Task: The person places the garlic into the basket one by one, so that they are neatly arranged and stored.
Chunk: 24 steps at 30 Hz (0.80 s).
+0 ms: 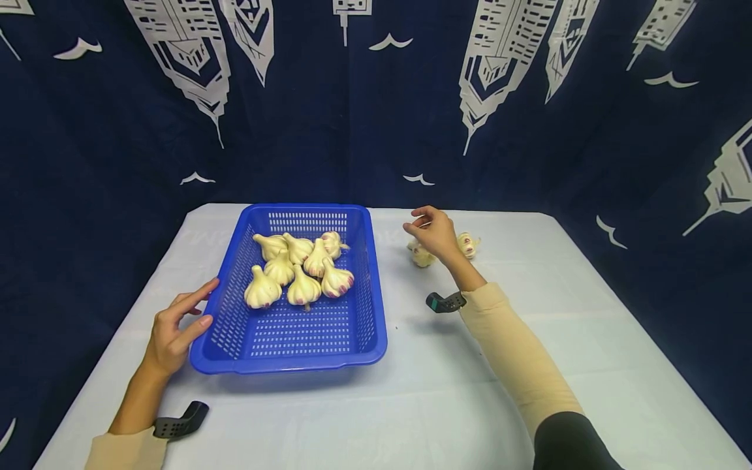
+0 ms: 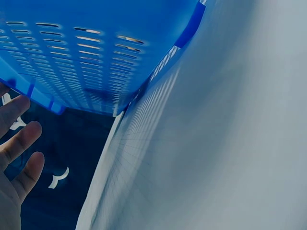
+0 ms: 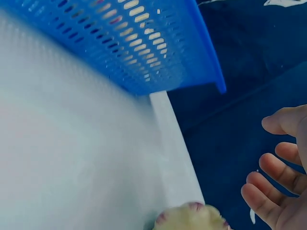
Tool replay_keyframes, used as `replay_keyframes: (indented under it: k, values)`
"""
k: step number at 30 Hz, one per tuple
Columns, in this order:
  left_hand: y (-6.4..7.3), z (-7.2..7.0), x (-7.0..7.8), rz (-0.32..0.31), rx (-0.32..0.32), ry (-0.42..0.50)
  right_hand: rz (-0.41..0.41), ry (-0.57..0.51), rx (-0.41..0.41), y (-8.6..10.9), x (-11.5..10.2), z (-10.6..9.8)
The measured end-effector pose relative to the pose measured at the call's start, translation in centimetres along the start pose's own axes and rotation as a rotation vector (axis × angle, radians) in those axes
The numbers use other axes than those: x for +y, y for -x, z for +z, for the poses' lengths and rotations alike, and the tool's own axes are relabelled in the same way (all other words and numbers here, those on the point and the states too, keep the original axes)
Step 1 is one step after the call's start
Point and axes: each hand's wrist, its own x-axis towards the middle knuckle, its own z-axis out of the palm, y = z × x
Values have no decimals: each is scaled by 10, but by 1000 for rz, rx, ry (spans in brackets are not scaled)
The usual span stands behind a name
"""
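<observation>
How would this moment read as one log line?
left hand: touches blue basket; right hand: empty, near loose garlic; in basket: garlic bulbs

White-covered table [image 1: 423,411] stands in foreground | Navy curtain [image 1: 358,117] hangs behind, printed with upside-down pale towers [image 1: 190,49] | Small white waves [image 1: 390,42] dot the curtain

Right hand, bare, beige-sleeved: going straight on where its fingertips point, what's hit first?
Likely the right rim of the blue perforated plastic basket, near its far corner. Height of the right hand is unclear, so it might pass above.
</observation>
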Motion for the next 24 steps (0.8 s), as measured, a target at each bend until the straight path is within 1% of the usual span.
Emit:
replay_keyframes:
  k: [3,7,11,16,19,24]
  values:
    - [-1,-1,1,-6,0,-6,14,5,21,-1,7,-1]
    - [-1,-1,2,-17,-4,-8,42,15,10,-1,15,-1]
    - [-1,-1,2,-18,-4,-3,46,59,6,-1,26,1]
    - [-1,-1,2,-14,-4,-5,40,139,11,-1,35,3]
    - [-1,0,2,-15,-4,-1,50,175,0,0,38,3]
    - [-1,-1,2,-9,-2,1,100,175,-33,4,42,3]
